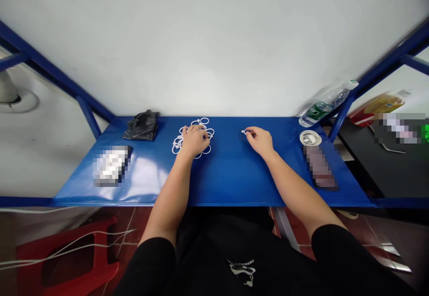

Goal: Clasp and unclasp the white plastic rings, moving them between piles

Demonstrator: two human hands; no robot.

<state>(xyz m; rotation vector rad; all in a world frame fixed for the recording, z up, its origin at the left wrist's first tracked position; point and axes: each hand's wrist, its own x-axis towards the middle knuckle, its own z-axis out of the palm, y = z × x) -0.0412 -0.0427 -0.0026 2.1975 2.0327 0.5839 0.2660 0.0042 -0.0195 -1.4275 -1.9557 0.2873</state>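
Note:
Several white plastic rings (207, 150), thin loops with a small knob, lie in a loose pile on the blue tabletop (228, 179). Over this pile rests my left hand (193, 140), fingers spread and touching the rings, hiding those underneath. To the right, apart from the pile, my right hand (260, 139) is closed in a pinch. Between its thumb and forefinger it grips one white ring (244, 131), whose knob end sticks out to the left; the remainder is hidden by the fingers.
A crumpled black plastic bag (142, 125) and a blurred dark-edged object (114, 166) are at left. At right are a water bottle (325, 106) leaning on the frame, a coiled white cable (310, 138) and a blurred phone-like object (320, 167). A white wall (208, 45) rises behind.

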